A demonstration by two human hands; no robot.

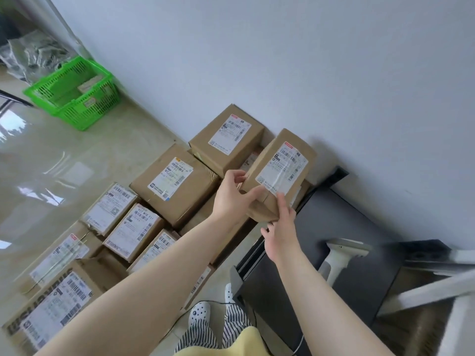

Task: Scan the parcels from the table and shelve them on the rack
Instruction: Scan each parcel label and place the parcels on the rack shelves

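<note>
I hold a small brown cardboard parcel (280,170) with a white shipping label facing up, lifted above the pile. My left hand (235,199) grips its near left corner. My right hand (281,227) holds its lower right edge from below. Several more labelled parcels (174,183) lie on the floor along the wall. A white handheld scanner (339,258) rests on the dark table (334,222) to the right. Only a white frame bar (431,291), possibly part of the rack, shows at the lower right.
A green plastic basket (74,93) with items stands on the glossy floor at the far left, next to grey plastic bags (30,55). The white wall (282,60) runs behind the pile. My feet in white clogs (200,312) stand beside the table, near a cable on the floor.
</note>
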